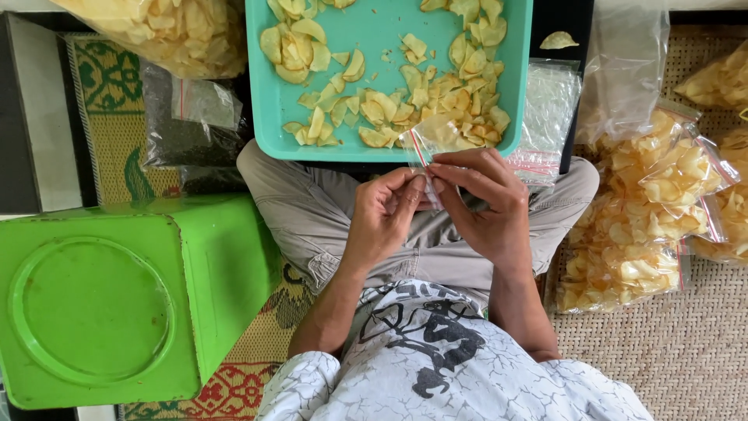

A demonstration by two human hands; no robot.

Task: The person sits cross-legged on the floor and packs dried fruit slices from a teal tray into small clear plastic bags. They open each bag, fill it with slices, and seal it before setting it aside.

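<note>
Grip: both hands (436,204) pinch clear bag (427,144) | bag above fingertips, over tray (389,39)

**Where everything sits around you**

Your left hand (383,212) and right hand (485,204) meet over your lap, both pinching a small plastic bag (431,140) just before the near edge of the tray (374,35). Loose chips (436,101) lie in that tray. Left of your knee stands a square tin (117,300). To your right, filled chip bags (647,218) lie piled on the mat (686,351).
</note>
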